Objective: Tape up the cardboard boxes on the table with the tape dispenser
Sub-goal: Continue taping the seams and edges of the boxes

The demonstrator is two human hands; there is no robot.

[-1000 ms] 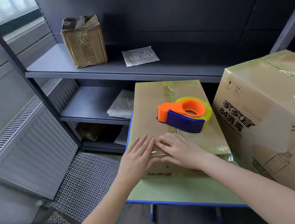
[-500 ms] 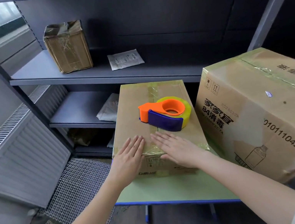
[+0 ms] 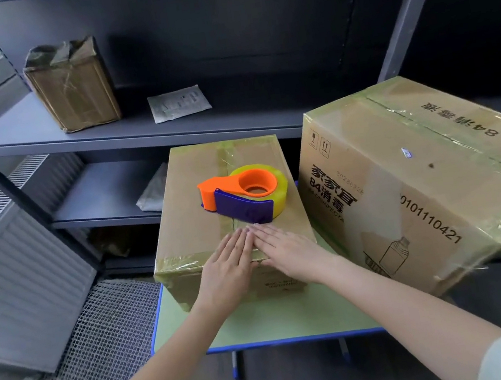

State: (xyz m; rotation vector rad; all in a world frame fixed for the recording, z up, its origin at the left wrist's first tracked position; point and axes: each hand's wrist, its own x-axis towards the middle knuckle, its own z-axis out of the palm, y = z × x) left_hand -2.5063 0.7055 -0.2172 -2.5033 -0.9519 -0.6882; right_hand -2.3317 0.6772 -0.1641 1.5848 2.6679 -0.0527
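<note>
The small cardboard box (image 3: pixel 194 219) sits on the green desk (image 3: pixel 280 317). Its flaps are closed, and yellowish tape runs along the top seam and over the near edge, so its contents are hidden. The tape dispenser (image 3: pixel 243 196), orange and purple with a yellow roll, lies on its side on top of this box, just beyond my fingertips. Both my hands lie flat with straight fingers on the near end of the lid, gripping nothing. My left hand (image 3: pixel 227 268) is left of the seam and my right hand (image 3: pixel 289 249) right of it, with the fingertips meeting. Just to the right stands the large cardboard box (image 3: pixel 423 180), also taped shut and printed in black. It seems tilted, though the wide lens may be bending it. Behind, the grey shelf (image 3: pixel 34 133) carries a worn taped box (image 3: pixel 72 87) and a flat white packet (image 3: pixel 178 104). A lower shelf holds what looks like a plastic bag (image 3: pixel 153 192).
</note>
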